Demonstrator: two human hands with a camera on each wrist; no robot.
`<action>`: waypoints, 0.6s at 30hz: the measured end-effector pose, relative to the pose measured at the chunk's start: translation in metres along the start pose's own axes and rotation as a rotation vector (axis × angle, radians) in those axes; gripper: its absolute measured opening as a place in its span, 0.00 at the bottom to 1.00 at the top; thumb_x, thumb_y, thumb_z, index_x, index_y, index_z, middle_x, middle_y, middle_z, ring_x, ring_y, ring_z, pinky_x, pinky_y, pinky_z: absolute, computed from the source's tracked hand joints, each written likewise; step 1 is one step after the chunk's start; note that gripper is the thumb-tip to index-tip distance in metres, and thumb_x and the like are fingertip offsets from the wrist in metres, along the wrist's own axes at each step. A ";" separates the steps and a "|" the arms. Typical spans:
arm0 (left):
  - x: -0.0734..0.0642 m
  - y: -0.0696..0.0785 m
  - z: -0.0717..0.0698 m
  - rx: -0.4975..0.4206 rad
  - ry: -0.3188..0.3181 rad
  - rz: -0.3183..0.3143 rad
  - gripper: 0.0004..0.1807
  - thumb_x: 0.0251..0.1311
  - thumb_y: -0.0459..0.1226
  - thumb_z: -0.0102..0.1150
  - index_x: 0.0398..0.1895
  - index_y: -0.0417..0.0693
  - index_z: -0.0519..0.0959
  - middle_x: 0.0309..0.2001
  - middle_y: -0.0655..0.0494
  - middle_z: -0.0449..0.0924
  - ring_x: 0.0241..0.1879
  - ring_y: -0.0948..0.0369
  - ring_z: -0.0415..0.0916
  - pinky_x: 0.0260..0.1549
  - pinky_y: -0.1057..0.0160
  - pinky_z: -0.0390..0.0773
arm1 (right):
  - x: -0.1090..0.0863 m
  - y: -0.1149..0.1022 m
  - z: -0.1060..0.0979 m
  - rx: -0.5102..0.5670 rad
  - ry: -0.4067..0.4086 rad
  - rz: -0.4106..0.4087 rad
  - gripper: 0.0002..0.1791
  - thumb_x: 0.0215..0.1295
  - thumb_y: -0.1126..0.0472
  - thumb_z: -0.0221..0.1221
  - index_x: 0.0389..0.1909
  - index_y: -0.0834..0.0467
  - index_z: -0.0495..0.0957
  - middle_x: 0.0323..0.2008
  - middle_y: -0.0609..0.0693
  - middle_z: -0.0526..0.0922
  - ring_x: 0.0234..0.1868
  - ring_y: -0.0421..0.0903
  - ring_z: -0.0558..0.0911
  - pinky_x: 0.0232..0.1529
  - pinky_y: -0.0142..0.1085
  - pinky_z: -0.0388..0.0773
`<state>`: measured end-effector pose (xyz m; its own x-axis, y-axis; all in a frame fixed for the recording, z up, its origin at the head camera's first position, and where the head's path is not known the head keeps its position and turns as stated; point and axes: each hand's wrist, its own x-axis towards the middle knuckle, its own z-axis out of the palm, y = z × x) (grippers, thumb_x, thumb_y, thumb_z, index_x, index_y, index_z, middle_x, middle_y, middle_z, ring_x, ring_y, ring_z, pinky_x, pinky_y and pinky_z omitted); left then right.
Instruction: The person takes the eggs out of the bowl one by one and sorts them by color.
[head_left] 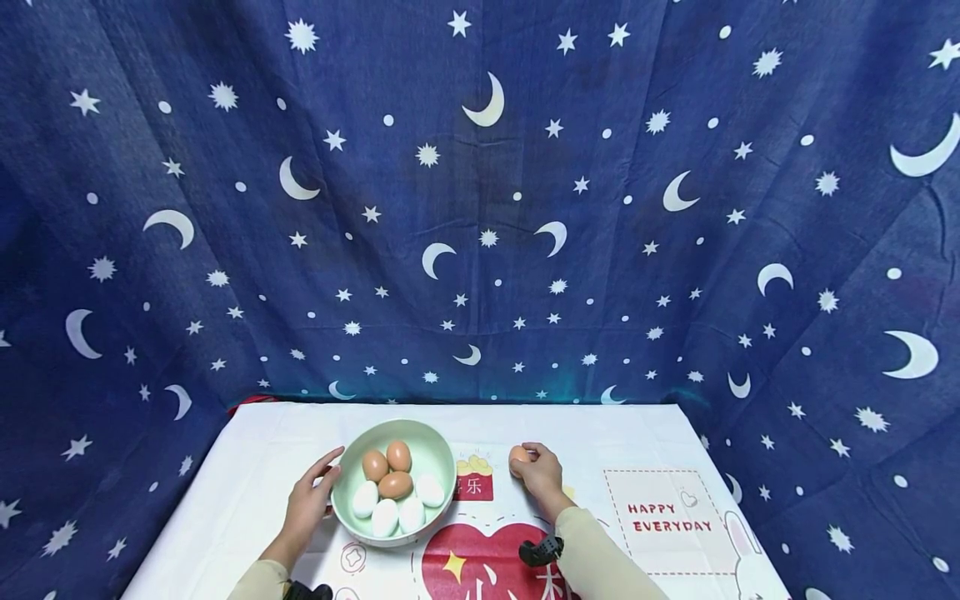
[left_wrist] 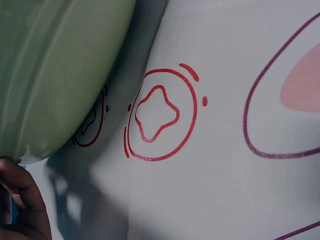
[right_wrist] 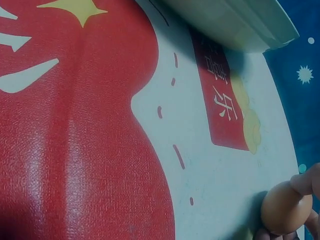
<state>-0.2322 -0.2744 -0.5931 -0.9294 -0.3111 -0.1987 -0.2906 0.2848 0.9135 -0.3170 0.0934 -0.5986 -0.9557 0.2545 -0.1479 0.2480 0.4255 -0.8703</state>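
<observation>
A pale green bowl (head_left: 347, 450) stands on the left part of the table. Inside it lie three brown eggs (head_left: 395, 483) and several white eggs (head_left: 385, 517). My left hand (head_left: 303, 504) rests against the bowl's left side, its fingers loosely bent along the outer wall; in the left wrist view only a few fingers (left_wrist: 30, 202) show below the bowl (left_wrist: 55, 85). To the right of the bowl, my right hand (head_left: 543, 479) pinches another brown egg (head_left: 518, 460). The right wrist view shows that egg (right_wrist: 282, 209) between thumb and fingertips, close to the tablecloth.
A white printed cloth (head_left: 585, 425) covers the table, with a red heart (head_left: 480, 550) near the front and lettering (head_left: 667, 518) at the right. A dark blue curtain (head_left: 480, 275) with moons and stars hangs behind the table and along its sides.
</observation>
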 end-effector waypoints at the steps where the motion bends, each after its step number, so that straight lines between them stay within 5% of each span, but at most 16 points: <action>1: 0.000 0.000 0.000 -0.001 0.000 0.000 0.26 0.74 0.51 0.45 0.72 0.55 0.66 0.61 0.41 0.65 0.41 0.59 0.72 0.28 0.66 0.78 | 0.000 0.000 0.000 -0.002 -0.001 -0.003 0.25 0.50 0.65 0.68 0.52 0.65 0.78 0.41 0.59 0.81 0.40 0.50 0.79 0.38 0.39 0.81; 18: 0.000 -0.001 0.000 -0.011 -0.006 0.001 0.28 0.74 0.52 0.45 0.72 0.54 0.65 0.61 0.39 0.64 0.42 0.59 0.73 0.30 0.65 0.79 | 0.004 0.003 0.001 -0.006 0.002 0.007 0.25 0.51 0.64 0.67 0.53 0.64 0.78 0.41 0.59 0.80 0.40 0.51 0.78 0.40 0.41 0.80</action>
<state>-0.2322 -0.2749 -0.5944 -0.9309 -0.3057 -0.2000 -0.2875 0.2752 0.9174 -0.3206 0.0947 -0.6028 -0.9537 0.2588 -0.1532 0.2554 0.4286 -0.8667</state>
